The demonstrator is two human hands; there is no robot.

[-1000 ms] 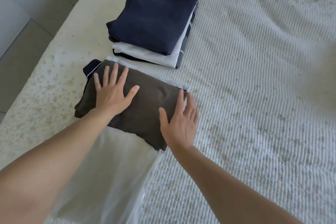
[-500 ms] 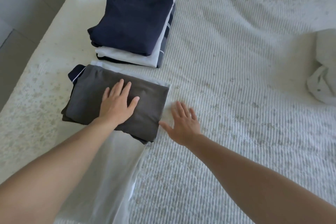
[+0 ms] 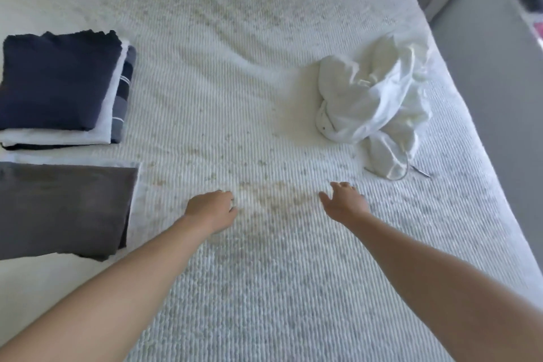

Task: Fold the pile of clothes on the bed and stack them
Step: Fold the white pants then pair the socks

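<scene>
Far left, a folded stack [image 3: 58, 88] is seen on the bed [image 3: 264, 82]: navy top layer, a white layer under it, dark striped cloth at the bottom edge. The stack is squared up, edges roughly aligned. Just below it in the view, nearer the person, a grey fold [image 3: 64, 206] is laid flat on white cloth [image 3: 140, 185], of which a thin strip shows along the top & right side. The grey fold is cut off by the left frame edge. The two are near each other but apart.

Mid-frame, the left hand [image 3: 212, 209] is held over bare bedspread, right of the grey fold, nothing touched by it as far as can be seen. Fingers are loosely curled w/ nothing in them; fingertips are partly hidden behind the knuckles. The right hand [image 3: 345, 200] is held at about the same level, thumb out to the left, fingers relaxed & spread a bit, nothing gripped. Whether either palm rests on the bedspread can't be told. Both forearms are bare.

Further right & beyond the right hand, a crumpled white garment [image 3: 373, 103] is left unfolded in a heap, w/ a thin cord [image 3: 407, 169] trailing from its near end. It's well apart from the stack. At the far right, grey floor [image 3: 484, 97] is seen past the bed edge.
</scene>
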